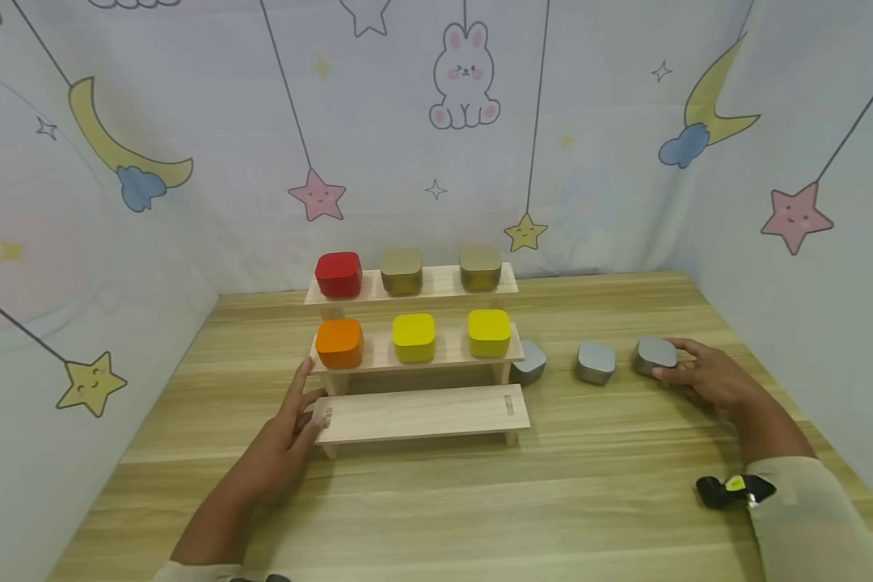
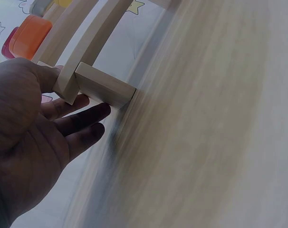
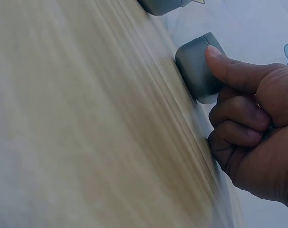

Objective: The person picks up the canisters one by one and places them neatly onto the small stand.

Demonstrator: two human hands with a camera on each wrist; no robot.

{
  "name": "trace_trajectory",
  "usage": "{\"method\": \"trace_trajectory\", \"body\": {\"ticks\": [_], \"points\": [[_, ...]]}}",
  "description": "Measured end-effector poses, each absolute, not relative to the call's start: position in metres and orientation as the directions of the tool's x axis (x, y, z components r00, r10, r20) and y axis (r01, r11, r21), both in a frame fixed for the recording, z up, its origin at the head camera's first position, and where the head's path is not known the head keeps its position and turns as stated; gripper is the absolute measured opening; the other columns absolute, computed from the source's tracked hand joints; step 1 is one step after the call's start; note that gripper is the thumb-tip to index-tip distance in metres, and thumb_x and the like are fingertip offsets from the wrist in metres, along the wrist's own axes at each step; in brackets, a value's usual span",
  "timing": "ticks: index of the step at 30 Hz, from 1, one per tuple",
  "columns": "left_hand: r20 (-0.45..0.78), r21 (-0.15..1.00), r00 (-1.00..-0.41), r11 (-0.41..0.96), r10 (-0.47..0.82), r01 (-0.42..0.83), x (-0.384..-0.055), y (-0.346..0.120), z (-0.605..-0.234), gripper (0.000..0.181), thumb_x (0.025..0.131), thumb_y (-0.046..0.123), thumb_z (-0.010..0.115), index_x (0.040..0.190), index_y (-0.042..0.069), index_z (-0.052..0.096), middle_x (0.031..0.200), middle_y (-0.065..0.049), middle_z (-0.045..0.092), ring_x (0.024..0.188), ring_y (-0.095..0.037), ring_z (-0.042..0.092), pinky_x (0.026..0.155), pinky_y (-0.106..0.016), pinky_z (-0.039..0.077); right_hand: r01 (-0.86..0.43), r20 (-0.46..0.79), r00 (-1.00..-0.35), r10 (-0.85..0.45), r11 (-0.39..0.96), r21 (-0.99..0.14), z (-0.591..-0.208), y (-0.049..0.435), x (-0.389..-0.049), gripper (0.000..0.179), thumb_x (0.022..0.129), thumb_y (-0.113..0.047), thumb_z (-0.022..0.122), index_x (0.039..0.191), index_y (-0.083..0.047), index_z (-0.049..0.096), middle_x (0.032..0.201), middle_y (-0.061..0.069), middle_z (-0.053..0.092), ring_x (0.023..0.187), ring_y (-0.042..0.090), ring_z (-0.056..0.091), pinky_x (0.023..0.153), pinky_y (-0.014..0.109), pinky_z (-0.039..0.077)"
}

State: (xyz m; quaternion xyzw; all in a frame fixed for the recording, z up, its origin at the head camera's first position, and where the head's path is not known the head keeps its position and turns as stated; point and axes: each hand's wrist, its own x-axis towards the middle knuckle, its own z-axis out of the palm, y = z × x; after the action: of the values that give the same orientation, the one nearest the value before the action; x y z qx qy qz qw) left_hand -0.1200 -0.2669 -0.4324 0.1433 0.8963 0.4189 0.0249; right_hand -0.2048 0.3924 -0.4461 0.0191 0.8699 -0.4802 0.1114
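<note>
A small grey rounded-square box [image 1: 655,356] stands at the right on the table, and my right hand [image 1: 714,378] pinches it between thumb and fingers. In the right wrist view the thumb lies against the side of this box [image 3: 196,66], with the lower fingers curled in. My left hand [image 1: 280,440] is at the left end of a three-step wooden rack [image 1: 415,414], its thumb at the lowest step and its index finger stretched toward the middle step. The left wrist view shows the other fingers loosely extended beside the rack's leg [image 2: 103,85].
On the top step stand a red box [image 1: 339,275] and two dull gold boxes [image 1: 402,272]. The middle step bears an orange box [image 1: 339,343] and two yellow boxes [image 1: 414,337]. Two more grey boxes [image 1: 595,362] stand between rack and right hand, one partly behind the rack. Printed cloth [image 1: 596,97] encloses the table.
</note>
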Motion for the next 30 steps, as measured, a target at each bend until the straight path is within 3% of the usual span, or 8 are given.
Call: {"method": "trace_trajectory", "body": {"ticks": [18, 30], "points": [[0.073, 0.752, -0.959, 0.617, 0.274, 0.233, -0.1213, -0.2671, -0.4333, 0.092, 0.116, 0.013, 0.053, 0.175, 0.039, -0.014, 0.169, -0.031, 0.043, 0.142, -0.051, 0.062, 0.115, -0.061, 0.052, 0.155, -0.22, -0.972, -0.086, 0.468, -0.87, -0.4437, 0.3892, -0.2007, 0.082, 0.108, -0.023, 0.073, 0.17, -0.001, 0.025, 0.075, -0.017, 0.056, 0.057, 0.004, 0.041, 0.054, 0.024, 0.041], [0.077, 0.755, -0.958, 0.611, 0.277, 0.238, -0.1208, -0.2673, -0.4334, 0.092, 0.116, 0.013, 0.053, 0.175, 0.039, -0.014, 0.17, -0.031, 0.042, 0.142, -0.051, 0.062, 0.114, -0.062, 0.053, 0.139, -0.205, -0.975, -0.089, 0.481, -0.866, -0.443, 0.3891, -0.2015, 0.078, 0.11, -0.025, 0.07, 0.17, -0.001, 0.026, 0.082, -0.019, 0.062, 0.064, 0.004, 0.048, 0.058, 0.024, 0.044]]}}
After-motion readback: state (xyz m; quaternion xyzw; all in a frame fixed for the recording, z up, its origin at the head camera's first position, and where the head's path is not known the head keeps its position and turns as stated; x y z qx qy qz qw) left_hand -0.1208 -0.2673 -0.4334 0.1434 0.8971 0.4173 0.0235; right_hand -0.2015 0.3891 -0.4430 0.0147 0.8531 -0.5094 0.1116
